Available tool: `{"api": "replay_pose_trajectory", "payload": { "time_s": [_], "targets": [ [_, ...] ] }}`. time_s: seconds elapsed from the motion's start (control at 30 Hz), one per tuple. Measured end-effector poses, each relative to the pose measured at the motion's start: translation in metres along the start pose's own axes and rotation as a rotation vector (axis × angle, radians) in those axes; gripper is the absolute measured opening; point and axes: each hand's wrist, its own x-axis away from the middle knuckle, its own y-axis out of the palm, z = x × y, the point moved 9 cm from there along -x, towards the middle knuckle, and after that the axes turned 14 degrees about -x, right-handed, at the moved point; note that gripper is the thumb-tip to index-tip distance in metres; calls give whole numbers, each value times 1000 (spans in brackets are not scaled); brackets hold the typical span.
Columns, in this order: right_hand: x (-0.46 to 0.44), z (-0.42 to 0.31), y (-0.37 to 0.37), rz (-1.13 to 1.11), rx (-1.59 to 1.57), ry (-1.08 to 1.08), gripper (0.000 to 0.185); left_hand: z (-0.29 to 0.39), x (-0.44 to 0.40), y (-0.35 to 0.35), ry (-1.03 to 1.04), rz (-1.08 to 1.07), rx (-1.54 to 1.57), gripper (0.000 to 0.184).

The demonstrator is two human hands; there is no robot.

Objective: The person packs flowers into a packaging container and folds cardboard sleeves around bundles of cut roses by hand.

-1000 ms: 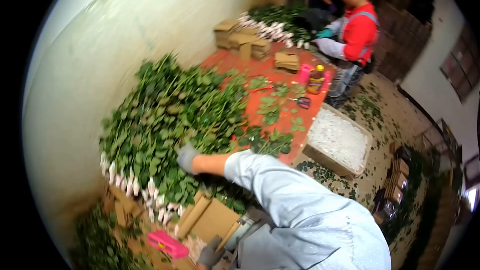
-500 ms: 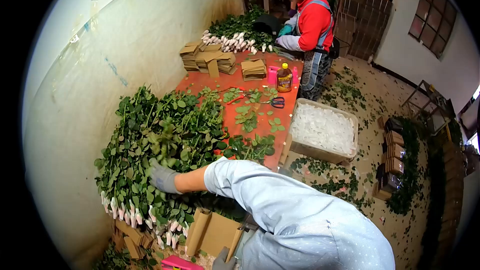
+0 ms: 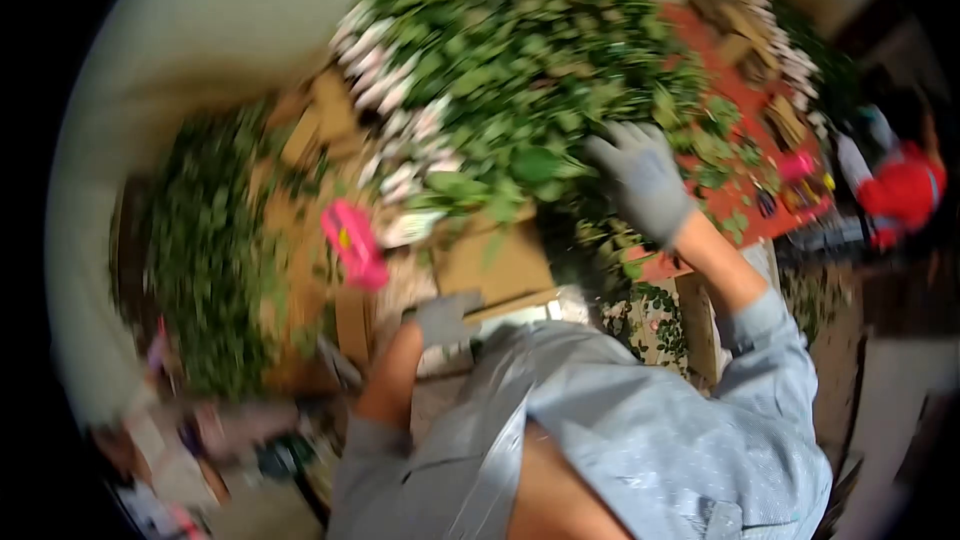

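Note:
My right hand (image 3: 640, 175), in a grey glove, is at the near edge of the rose pile (image 3: 530, 70). Its fingers seem closed on the stem of a rose, partly hidden by leaves. That rose's pale, wrapped head (image 3: 410, 228) lies over the left edge of a cardboard sheet (image 3: 490, 265). My left hand (image 3: 447, 318), also gloved, rests with fingers stretched flat along the sheet's near edge, in front of my body. Motion blur softens the view.
A pink object (image 3: 355, 243) is left of the sheet. Folded cardboard (image 3: 320, 120) and a leafy heap (image 3: 210, 250) are farther left. A person in red (image 3: 905, 185) is at the red table's (image 3: 715, 50) far right. Another person's arm (image 3: 160, 440) shows at lower left.
My view has swung left and down. My right hand has moved from the middle of the pile to its near edge, and a rose head now lies over the cardboard. My left hand stays by the cardboard.

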Motion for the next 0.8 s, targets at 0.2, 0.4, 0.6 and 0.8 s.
{"api": "replay_pose_trajectory", "payload": {
  "time_s": [0.2, 0.4, 0.6, 0.8],
  "targets": [
    [106, 45, 140, -418, -95, 258, 33, 8, 8, -18, -186, -215, -81, 63],
    [108, 24, 179, -613, 287, 142, 29, 18, 10, -25, -117, -88, -14, 63],
    [45, -57, 179, -766, -33, 2, 25, 21, 9, -29, -109, -160, 29, 62],
    [22, -93, 279, -865, -228, -21, 25, 17, 6, -18, -40, -87, 20, 66]
  ]
}}
